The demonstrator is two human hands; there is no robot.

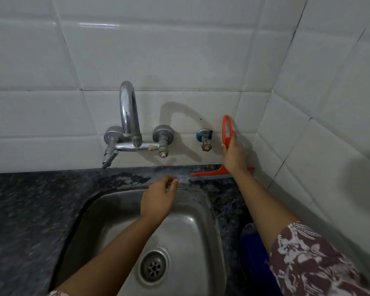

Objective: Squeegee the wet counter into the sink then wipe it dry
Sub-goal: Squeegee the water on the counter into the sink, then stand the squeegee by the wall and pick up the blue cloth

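With our right hand (234, 155) gripping the red squeegee (226, 133), blade on the granite counter's (30, 201) back edge by the wall corner, and left hand (160, 198) loosely curled, empty, we judged a flat, firm pull toward the sink (192, 227) best.

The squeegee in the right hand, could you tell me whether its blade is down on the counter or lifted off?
Down: the squeegee blade edge lies along the counter by the wall, handle upright in the right hand.

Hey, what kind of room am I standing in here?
Most likely a home kitchen: a stainless steel sink set into a dark speckled stone counter, a chrome wall-mounted tap and glossy white wall tiles.
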